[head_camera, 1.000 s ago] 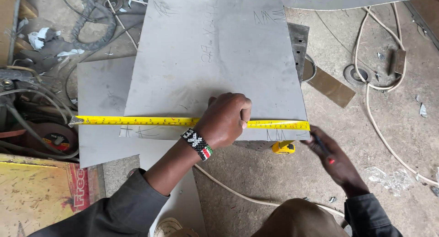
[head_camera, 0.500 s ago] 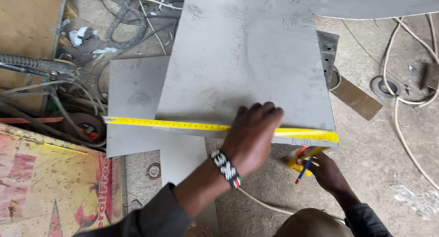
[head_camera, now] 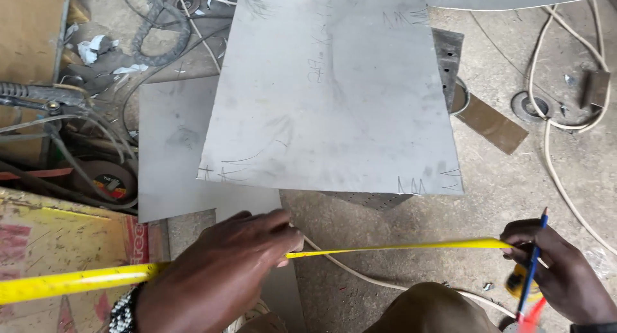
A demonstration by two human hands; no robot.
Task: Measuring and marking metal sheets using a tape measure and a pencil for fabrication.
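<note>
Left hand (head_camera: 225,269) sits low in the frame, palm down, fingers curled around the yellow tape measure blade (head_camera: 392,247), pinching it near the thumb and forefinger. The blade runs out both ways from that hand: one stretch leftward to the frame edge, blurred and close to the lens, the other rightward as a thin line to the right hand (head_camera: 556,272). The right hand is closed, gripping the yellow tape measure case (head_camera: 516,283), mostly hidden under its fingers, together with a blue and red pencil (head_camera: 532,269) that stands nearly upright through the fist, blue end up, red end down. The tape is lifted clear of the metal, nearer the camera than the sheet.

Above both hands, well apart from them, lies a large grey metal sheet (head_camera: 334,95) with pencil marks scribbled near its lower corners and centre. A second, smaller grey sheet (head_camera: 170,153) lies under its left edge, just above the left hand. A perforated metal block (head_camera: 447,53) shows under the big sheet's right side. A beaded wristband (head_camera: 122,312) is on the left wrist. A white cable (head_camera: 565,172) loops over the concrete floor (head_camera: 508,185) above the right hand. Left of the left hand are a yellow-red painted board (head_camera: 58,243) and a grinding disc (head_camera: 103,179). The person's knee (head_camera: 430,310) shows between the hands at the bottom.
</note>
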